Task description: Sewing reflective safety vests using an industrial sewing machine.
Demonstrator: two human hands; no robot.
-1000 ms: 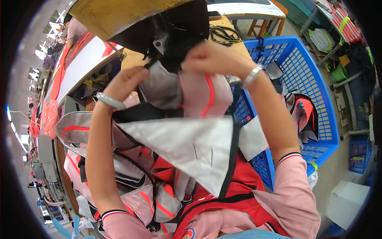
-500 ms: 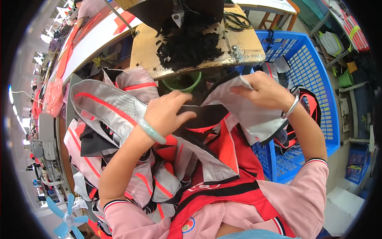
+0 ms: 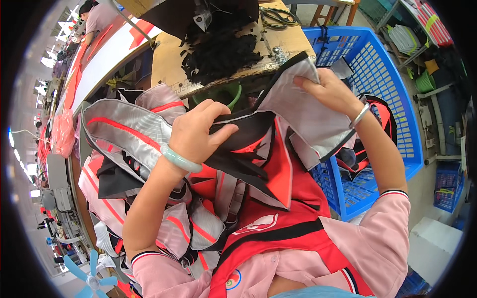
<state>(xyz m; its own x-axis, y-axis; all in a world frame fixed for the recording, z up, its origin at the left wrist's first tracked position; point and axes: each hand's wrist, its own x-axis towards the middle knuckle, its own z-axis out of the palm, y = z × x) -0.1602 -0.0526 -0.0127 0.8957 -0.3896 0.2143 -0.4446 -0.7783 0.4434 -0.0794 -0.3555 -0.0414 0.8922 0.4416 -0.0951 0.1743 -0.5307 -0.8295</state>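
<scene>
- Room: long workroom, bright lights along the far left; grey floor [image 3: 417,201] shows on your right.
- White surface [image 3: 107,64]: runs back at upper left, red cloth strips lying along it. A co-worker [image 3: 97,22] leans in at its far end.
- Blue crate [image 3: 360,37]: close on your right, slotted walls, grey, black and red pieces inside.
- Wooden surface [image 3: 166,64]: ahead of you, pale and worn, its front edge scuffed and marked. Dark machine housing overhangs its back.
- Pile of cloth pieces [image 3: 144,139]: heaped at your left and in front of you, grey with red stripes, some black.
- Red apron [image 3: 308,198]: yours, black band across it, over a pink shirt.
- Cloth piece [image 3: 313,111]: grey, black and red, spread between your hands, above the apron and just short of the wooden surface.
- Right hand [image 3: 335,92]: grip closed, thumb on the grey face near a black-edged corner.
- Left hand [image 3: 196,131]: thumb and fingers parted around the black edge; cannot tell whether the grip pinches it.
- Black scraps [image 3: 218,57]: loose heap mid-surface, beneath the machine's metal tip [image 3: 202,21].
- Fan [image 3: 93,282]: pale blue blades, lower left.
- Green bin [image 3: 236,99]: under the wooden surface's front edge, partly hidden.
- Dark looped tool [image 3: 278,19]: far right of that surface.
</scene>
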